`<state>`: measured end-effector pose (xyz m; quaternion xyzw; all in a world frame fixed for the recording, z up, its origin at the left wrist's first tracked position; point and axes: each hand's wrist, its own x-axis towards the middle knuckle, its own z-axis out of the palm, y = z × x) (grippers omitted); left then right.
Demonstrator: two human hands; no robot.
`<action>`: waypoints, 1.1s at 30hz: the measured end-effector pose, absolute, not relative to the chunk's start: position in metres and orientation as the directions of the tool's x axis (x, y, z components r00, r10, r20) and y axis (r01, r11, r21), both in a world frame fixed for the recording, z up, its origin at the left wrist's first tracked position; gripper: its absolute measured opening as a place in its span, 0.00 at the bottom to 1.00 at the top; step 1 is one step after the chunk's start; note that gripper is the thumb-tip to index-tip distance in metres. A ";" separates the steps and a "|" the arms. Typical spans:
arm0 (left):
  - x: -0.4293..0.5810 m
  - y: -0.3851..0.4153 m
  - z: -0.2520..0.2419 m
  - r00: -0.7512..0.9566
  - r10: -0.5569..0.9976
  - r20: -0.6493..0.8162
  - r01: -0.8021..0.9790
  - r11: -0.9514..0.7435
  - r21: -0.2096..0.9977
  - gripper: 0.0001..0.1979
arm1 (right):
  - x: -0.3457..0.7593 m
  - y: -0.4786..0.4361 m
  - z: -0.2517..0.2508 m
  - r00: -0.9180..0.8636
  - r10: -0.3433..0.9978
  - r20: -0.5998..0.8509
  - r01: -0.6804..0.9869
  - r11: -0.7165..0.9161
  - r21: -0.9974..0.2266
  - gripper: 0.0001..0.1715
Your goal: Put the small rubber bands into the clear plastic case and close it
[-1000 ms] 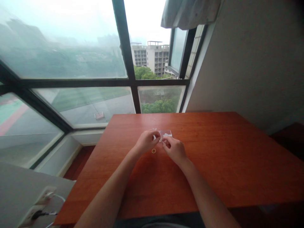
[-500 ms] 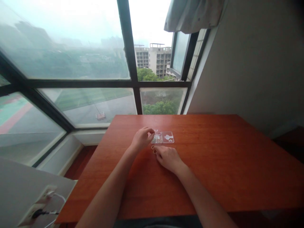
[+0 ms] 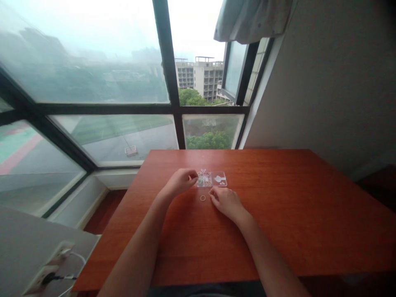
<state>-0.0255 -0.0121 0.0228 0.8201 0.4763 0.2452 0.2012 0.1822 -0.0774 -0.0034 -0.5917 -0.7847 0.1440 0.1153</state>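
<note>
A small clear plastic case (image 3: 216,179) lies on the reddish wooden table (image 3: 278,214), with tiny bits inside that I cannot make out. My left hand (image 3: 179,181) rests at the case's left end, its fingers curled and pinched against that edge. My right hand (image 3: 224,200) sits just in front of the case, fingers curled, fingertips close to its near edge. A small gold ring (image 3: 203,198) lies loose on the table between my two hands, touched by neither.
A large window (image 3: 123,103) with dark frames runs beyond the table's far edge. A grey wall (image 3: 324,82) stands to the right. At the lower left, a white power outlet with a plugged cable (image 3: 49,272) sits on a grey ledge.
My right hand has drawn back to the right, off the gold ring it covered half a second ago. The case now lies flat on the table. My left hand stays at the case's left end.
</note>
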 end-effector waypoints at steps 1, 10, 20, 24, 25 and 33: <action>-0.025 -0.014 0.024 0.449 0.872 0.195 0.682 -0.476 0.555 0.07 | 0.182 -0.077 -0.003 -0.274 0.962 0.011 0.896 0.259 -0.361 0.11; -0.016 -0.027 0.032 0.582 0.809 0.082 0.702 -0.550 0.452 0.08 | 0.181 -0.075 -0.005 -0.127 0.991 0.046 0.920 0.135 -0.367 0.13; 0.000 -0.032 0.031 0.612 0.791 0.025 0.702 -0.557 0.443 0.08 | 0.181 -0.075 -0.008 -0.160 0.987 -0.006 0.930 0.149 -0.335 0.12; 0.005 -0.033 0.031 0.610 0.791 0.042 0.687 -0.554 0.470 0.07 | 0.180 -0.074 -0.008 -0.139 0.990 0.038 0.919 0.144 -0.367 0.12; 0.007 -0.033 0.030 0.612 0.790 0.044 0.677 -0.552 0.486 0.07 | 0.180 -0.073 -0.008 -0.131 0.990 0.057 0.914 0.143 -0.381 0.12; 0.013 -0.030 0.024 0.600 0.796 0.077 0.667 -0.552 0.500 0.07 | 0.180 -0.073 -0.008 -0.117 0.979 0.164 0.885 0.178 -0.430 0.11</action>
